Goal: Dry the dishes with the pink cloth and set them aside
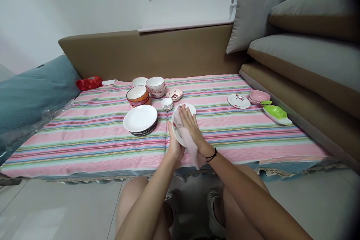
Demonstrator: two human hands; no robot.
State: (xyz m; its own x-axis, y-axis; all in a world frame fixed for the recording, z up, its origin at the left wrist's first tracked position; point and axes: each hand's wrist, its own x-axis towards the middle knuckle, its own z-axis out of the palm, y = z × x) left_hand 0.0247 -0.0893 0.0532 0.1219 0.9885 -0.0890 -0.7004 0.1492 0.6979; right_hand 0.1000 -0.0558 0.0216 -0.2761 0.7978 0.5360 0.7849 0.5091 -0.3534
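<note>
My left hand grips a white plate by its lower left edge, the plate tilted up above the bedding. Its surface bears a little red decoration, partly hidden. Across the plate's face lies a thin pale pink cloth, pressed there by my right hand with the fingers stretched out; the cloth's lower end hangs down past the plate. Just behind them another white plate lies on the striped cover. To the left are a stack of larger white plates and a small stack of white dishes.
Stacked bowls, orange bowls and a patterned dish stand farther back. At right lie a floral plate, pink bowls and a green leaf-shaped dish. Cushions border the right side; a red bundle lies back left.
</note>
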